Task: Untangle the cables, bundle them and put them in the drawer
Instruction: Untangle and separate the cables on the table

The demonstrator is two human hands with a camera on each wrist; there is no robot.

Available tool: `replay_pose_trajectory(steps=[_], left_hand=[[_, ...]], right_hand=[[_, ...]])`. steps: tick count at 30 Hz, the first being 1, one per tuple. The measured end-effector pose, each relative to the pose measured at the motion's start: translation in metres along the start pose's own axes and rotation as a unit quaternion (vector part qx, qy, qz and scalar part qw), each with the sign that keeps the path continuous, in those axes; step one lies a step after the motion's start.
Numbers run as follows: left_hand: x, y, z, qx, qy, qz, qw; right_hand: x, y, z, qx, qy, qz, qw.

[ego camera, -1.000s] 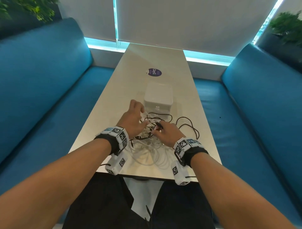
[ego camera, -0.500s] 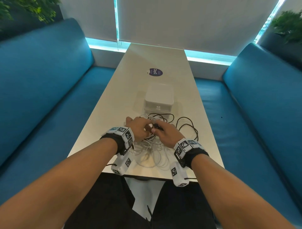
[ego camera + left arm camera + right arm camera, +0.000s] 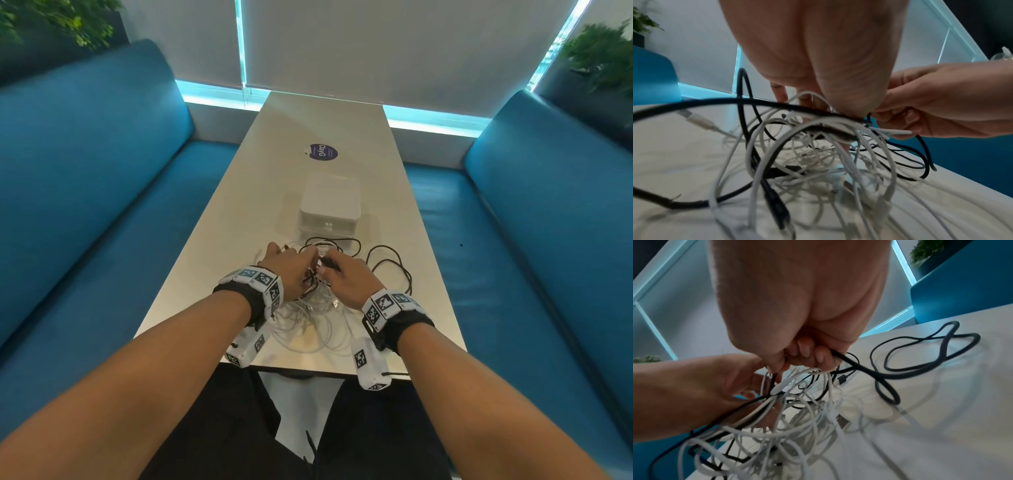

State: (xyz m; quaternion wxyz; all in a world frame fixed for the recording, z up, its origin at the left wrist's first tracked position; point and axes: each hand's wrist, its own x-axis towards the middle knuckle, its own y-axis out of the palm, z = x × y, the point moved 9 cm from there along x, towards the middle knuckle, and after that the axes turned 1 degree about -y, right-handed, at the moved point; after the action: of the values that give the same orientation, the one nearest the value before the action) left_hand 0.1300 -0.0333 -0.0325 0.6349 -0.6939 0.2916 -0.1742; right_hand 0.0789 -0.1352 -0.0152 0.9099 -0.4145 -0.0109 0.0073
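A tangle of white cables (image 3: 310, 322) and black cables (image 3: 387, 263) lies on the near end of the table (image 3: 219, 246). My left hand (image 3: 291, 267) grips strands at the top of the tangle (image 3: 818, 129). My right hand (image 3: 346, 277) has its fingers curled around a black cable (image 3: 861, 368) and some white strands. The two hands meet over the middle of the pile, and part of it hangs lifted from them. The white drawer box (image 3: 330, 207) sits just beyond the cables, closed.
Blue sofas (image 3: 85, 192) flank the narrow table on both sides. A round purple sticker (image 3: 321, 151) lies farther up the tabletop. Black loops (image 3: 931, 353) spread to the right of the pile near the table edge. My lap sits under the near edge.
My left hand moved from near the drawer box back to the tangle and closed on strands beside the right hand. The right hand has stayed on the cables.
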Motion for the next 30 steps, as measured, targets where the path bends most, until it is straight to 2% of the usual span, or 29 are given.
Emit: replay_pose_trajectory(steps=[6,9,12,16,19,24,27,30], left_hand=[[-0.001,-0.003,0.008,-0.117,-0.012,-0.027,0.993],[-0.003,-0.005,0.008,-0.169,-0.003,-0.014,0.986],[-0.004,-0.010,0.011,-0.157,-0.001,-0.022,0.987],[-0.007,-0.019,0.003,-0.078,0.007,-0.044,0.996],[-0.009,-0.022,-0.006,-0.045,0.008,-0.053,0.998],[-0.004,-0.005,0.006,-0.070,-0.039,-0.015,0.997],[-0.004,-0.012,0.002,-0.066,-0.014,-0.022,0.997],[-0.005,-0.019,0.012,-0.125,0.000,-0.007,0.992]], right_hand=[[-0.001,-0.012,-0.002,0.007,0.000,-0.037,0.999],[0.000,-0.012,-0.008,-0.014,0.016,-0.033,0.999],[0.001,-0.013,-0.012,-0.085,0.025,-0.033,0.995],[0.004,-0.011,0.007,-0.189,-0.012,-0.035,0.981],[0.004,-0.003,0.021,-0.163,-0.045,-0.013,0.986],[0.009,0.003,0.028,-0.112,-0.063,0.005,0.992],[0.007,0.005,0.027,-0.112,-0.074,0.020,0.991],[0.002,0.002,0.016,-0.107,-0.068,0.032,0.991]])
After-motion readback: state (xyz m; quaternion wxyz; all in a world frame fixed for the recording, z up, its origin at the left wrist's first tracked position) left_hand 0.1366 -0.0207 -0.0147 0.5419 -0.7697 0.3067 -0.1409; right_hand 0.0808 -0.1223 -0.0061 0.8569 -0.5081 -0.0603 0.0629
